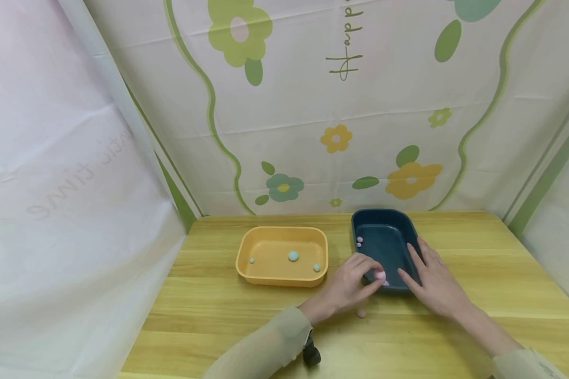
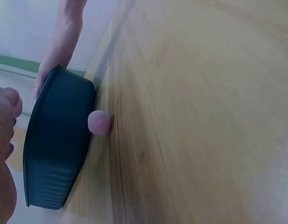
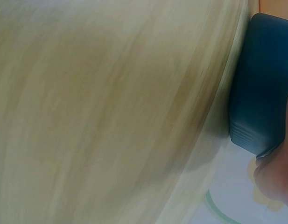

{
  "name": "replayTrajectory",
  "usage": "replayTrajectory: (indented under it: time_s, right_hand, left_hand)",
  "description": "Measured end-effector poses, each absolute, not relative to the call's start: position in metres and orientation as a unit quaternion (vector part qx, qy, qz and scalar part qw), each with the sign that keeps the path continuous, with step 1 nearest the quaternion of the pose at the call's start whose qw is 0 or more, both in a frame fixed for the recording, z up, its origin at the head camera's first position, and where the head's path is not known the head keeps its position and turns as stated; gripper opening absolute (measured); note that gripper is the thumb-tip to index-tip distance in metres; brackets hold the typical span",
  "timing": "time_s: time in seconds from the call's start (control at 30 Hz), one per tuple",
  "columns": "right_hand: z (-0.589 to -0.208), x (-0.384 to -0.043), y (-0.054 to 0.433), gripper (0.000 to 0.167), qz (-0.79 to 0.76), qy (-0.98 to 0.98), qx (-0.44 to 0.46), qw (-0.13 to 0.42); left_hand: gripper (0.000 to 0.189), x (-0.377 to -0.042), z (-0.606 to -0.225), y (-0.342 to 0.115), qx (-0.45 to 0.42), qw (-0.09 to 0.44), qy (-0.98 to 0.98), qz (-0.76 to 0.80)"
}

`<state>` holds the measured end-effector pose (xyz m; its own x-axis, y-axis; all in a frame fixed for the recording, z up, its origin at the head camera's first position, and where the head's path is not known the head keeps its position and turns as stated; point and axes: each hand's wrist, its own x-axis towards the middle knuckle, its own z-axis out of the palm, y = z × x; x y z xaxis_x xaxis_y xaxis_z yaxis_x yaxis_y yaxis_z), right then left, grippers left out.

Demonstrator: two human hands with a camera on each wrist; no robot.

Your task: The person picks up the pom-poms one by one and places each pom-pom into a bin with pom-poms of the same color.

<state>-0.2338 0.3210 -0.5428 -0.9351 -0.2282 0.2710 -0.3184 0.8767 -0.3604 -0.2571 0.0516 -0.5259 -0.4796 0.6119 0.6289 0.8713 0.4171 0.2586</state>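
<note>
My left hand point(image 1: 351, 281) pinches a pink ball point(image 1: 381, 275) between thumb and fingers, over the near left corner of the dark blue tray point(image 1: 381, 218). Just under that ball, another bit of pink point(image 1: 386, 283) shows inside the tray. Two small pink balls point(image 1: 360, 240) lie by the tray's left wall. With its fingers spread and fairly straight, my right hand point(image 1: 438, 287) touches the right side of the tray. One more pink ball point(image 2: 99, 123) sits on the table in front of the tray, close to my left wrist.
Left of the blue tray stands a yellow tray point(image 1: 282, 281) with a larger pale green ball point(image 1: 293, 256) and two smaller ones in it. Both trays are on a wooden table point(image 1: 208, 295). Behind it hangs a white cloth point(image 1: 284, 105) with printed flowers.
</note>
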Motion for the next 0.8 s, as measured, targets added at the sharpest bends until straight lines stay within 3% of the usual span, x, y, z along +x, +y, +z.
replayTrajectory:
  time_s: [0.8]
  right_hand:
    - [-0.543, -0.234, 0.321, 0.081, 0.197, -0.963, 0.143, 0.118]
  left_hand:
    - [0.013, -0.272, -0.539, 0.067, -0.444, 0.246, -0.813, -0.286]
